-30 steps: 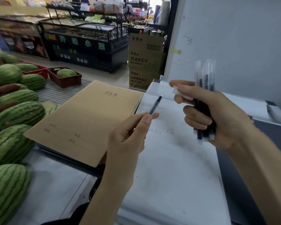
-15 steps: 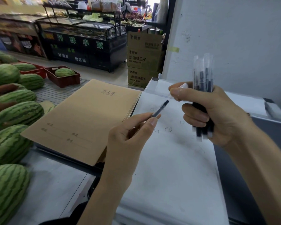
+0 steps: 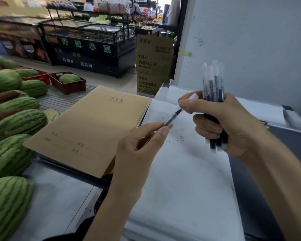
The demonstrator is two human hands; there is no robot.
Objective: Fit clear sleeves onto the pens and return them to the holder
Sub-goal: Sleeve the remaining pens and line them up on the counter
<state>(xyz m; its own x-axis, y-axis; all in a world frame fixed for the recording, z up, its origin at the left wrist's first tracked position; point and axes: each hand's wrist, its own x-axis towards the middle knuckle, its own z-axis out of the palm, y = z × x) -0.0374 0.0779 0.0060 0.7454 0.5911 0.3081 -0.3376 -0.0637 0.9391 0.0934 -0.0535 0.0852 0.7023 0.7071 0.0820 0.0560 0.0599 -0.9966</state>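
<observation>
Loose pen: we hold the single pen (image 3: 172,120) in our left hand (image 3: 139,150), pinched between thumb and forefinger, its tip aimed up and to the right; we judge this leaves the tip free to slide into a sleeve.
Clear sleeve: the clear sleeve (image 3: 192,98) sits between thumb and forefinger of our right hand (image 3: 233,126), its mouth facing the pen tip, which is just beside it and looks not yet inside.
Bundle: the remaining pens (image 3: 214,87) stand upright in our right fist, already sleeved at their tops as far as we can tell; keeping them there, we think, saves a trip.
Left hand pose: closed on the pen, wrist low over the white sheets (image 3: 189,180), at centre.
Right hand pose: closed around the bundle, raised farther away and right of the left hand.
Holder: we cannot see one.
Surroundings: a brown notebook (image 3: 94,126) lies left of the sheets, watermelons (image 3: 21,122) beyond it.
</observation>
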